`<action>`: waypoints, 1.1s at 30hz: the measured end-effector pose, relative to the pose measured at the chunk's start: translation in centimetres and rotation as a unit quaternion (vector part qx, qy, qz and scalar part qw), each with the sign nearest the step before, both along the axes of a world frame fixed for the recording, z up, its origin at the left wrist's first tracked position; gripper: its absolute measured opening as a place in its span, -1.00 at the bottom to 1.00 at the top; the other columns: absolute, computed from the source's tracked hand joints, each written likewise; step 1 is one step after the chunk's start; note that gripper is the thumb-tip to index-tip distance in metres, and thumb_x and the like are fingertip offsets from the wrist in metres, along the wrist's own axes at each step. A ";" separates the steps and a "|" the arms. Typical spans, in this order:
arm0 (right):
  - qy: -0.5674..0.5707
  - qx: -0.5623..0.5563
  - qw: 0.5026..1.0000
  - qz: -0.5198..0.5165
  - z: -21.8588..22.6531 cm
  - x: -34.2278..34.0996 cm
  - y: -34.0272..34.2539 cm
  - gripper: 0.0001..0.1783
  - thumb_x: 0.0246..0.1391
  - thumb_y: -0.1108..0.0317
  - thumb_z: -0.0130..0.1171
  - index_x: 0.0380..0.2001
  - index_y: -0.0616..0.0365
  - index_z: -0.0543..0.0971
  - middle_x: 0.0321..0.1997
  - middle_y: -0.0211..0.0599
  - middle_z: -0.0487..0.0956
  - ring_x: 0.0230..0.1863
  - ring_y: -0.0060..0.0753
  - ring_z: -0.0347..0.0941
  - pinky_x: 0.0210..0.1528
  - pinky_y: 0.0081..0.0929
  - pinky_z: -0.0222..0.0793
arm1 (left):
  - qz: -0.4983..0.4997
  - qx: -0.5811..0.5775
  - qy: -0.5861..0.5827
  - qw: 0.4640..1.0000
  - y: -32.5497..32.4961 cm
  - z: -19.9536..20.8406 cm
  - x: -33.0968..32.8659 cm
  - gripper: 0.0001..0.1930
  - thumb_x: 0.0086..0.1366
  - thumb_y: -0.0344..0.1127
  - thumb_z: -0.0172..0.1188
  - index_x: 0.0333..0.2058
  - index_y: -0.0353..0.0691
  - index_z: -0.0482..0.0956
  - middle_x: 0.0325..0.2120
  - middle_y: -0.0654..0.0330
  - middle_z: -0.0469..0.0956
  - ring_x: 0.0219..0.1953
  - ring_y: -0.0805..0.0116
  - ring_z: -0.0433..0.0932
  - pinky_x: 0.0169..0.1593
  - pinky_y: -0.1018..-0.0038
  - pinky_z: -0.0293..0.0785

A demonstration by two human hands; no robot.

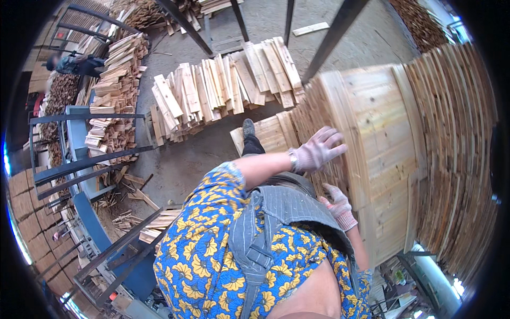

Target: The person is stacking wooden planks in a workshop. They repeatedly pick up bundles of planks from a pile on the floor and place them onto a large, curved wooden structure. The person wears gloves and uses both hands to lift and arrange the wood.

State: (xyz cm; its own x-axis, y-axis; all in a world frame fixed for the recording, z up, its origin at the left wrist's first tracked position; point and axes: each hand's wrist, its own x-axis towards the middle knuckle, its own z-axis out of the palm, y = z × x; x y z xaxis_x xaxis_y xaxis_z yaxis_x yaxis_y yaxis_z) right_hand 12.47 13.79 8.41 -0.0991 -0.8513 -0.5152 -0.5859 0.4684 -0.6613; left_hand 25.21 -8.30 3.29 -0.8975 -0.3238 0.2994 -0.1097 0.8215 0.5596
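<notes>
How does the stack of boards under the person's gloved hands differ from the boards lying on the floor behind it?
The stack of boards is packed tight and stands on edge, faces pressed together; the floor boards lie loosely fanned in a leaning row. The stack is touched by the left hand on top and the right hand at its side; the floor boards lie untouched. Both are pale, short, flat wood pieces.

Both hands on plank stack (372,133), loose plank pile (223,90) behind-left

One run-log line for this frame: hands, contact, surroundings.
left hand: flat on board stack top | right hand: on stack's near side | both gloved | floor: loose board piles | rack: at left
</notes>
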 end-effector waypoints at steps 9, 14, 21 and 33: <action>-0.094 0.171 0.971 -0.140 -12.1 8.6 -14.9 -0.21 0.18 -0.16 0.17 0.28 0.23 0.43 0.31 0.05 0.48 0.35 -0.04 0.38 0.37 -0.29 0.27 | 0.404 0.409 -0.156 0.803 -14.3 -8.7 26.1 -0.36 0.14 -0.19 0.41 0.18 -0.25 0.44 0.05 -0.10 0.56 0.12 0.01 0.54 0.23 0.23 0.44; -0.054 0.160 0.978 -0.119 -17.2 11.4 -25.1 -0.24 0.24 -0.20 0.08 0.19 0.28 0.49 0.16 0.05 0.58 0.21 -0.07 0.49 0.27 -0.32 0.31 | 0.463 0.528 -0.107 0.703 -19.7 -14.5 32.5 -0.39 0.22 -0.26 0.42 0.20 -0.28 0.43 0.01 0.08 0.57 0.07 0.28 0.54 0.16 0.40 0.46; -0.240 0.204 0.891 -0.328 -30.9 14.4 -42.0 -0.23 0.35 -0.27 -0.17 0.09 0.29 0.55 -0.06 -0.02 0.64 -0.05 -0.17 0.52 0.06 -0.31 0.37 | 0.528 0.693 -0.019 0.491 -19.7 -28.5 35.8 -0.46 0.32 -0.30 0.32 0.22 -0.25 0.37 -0.18 0.30 0.51 -0.28 0.54 0.48 -0.29 0.57 0.43; 0.035 0.018 0.925 -0.379 -72.8 -4.0 -53.6 0.01 0.21 -0.51 -0.22 0.10 0.32 0.57 0.09 0.25 0.58 0.24 0.13 0.46 0.23 -0.13 0.35 | 0.435 0.753 0.040 0.493 -29.4 -56.0 30.0 -0.57 0.36 -0.34 0.26 0.16 -0.26 0.41 -0.13 0.23 0.51 -0.19 0.49 0.51 -0.17 0.56 0.48</action>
